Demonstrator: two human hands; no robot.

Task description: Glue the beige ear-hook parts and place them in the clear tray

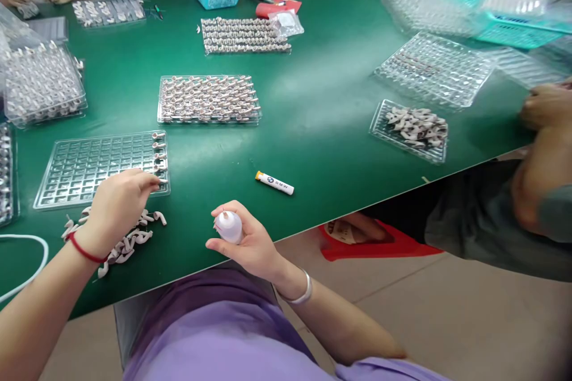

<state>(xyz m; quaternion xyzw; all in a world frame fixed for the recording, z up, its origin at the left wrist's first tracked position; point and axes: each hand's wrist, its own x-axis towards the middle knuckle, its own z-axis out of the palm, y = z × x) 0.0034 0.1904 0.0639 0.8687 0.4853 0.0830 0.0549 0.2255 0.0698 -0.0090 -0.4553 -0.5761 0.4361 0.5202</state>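
Note:
My left hand (117, 205) reaches over the near right corner of a clear plastic tray (96, 161). Its thumb and fingertips pinch a white earbud piece (163, 181) at the lower end of the tray's right column, where several like pieces (158, 146) sit in a row. Below that wrist, a loose pile of white earbud pieces (127, 247) lies on the table, partly covered by the hand. Near the table's front edge, my right hand (250, 244) is wrapped round a small white squeeze bottle (230, 227) with its narrow tip pointing up.
A white BMW tube (274, 183) with an orange end lies right of centre. Filled trays (208, 98) stand behind and a stack (44, 83) at left. A tray of loose pieces (415, 128) is near a co-worker's hand (547, 107). A white cable (42, 250) curves at left.

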